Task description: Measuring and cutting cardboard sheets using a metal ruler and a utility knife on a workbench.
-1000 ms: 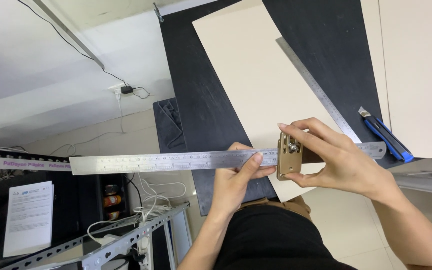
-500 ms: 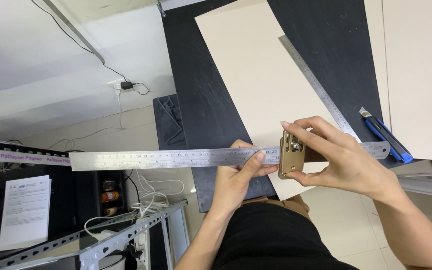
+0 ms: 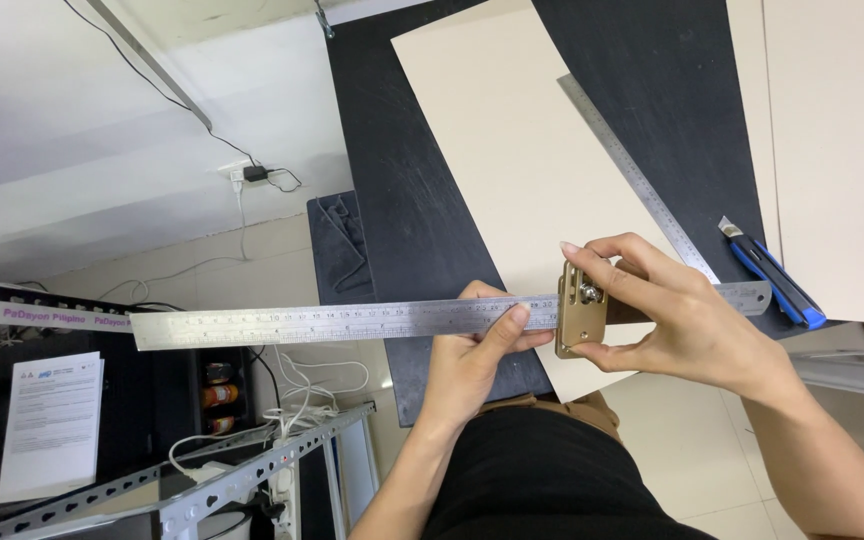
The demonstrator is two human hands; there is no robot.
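A long steel ruler (image 3: 332, 322) lies across the near end of the black table (image 3: 407, 200), sticking far out past its left edge. My left hand (image 3: 472, 350) pinches the ruler from below near its middle. A brass-coloured sliding stop (image 3: 582, 310) is clamped on the ruler, and my right hand (image 3: 682, 320) grips it with fingers over its screw. Under the stop lies a long beige board (image 3: 512, 150).
A second steel ruler (image 3: 632, 180) lies diagonally on the beige board. A blue utility knife (image 3: 772, 272) rests at the right, next to another beige board (image 3: 832, 130). Left of the table are a metal rack (image 3: 232, 480), cables and a wall socket (image 3: 252, 175).
The ruler, the stop and both hands keep the same hold; only the view has shifted slightly.
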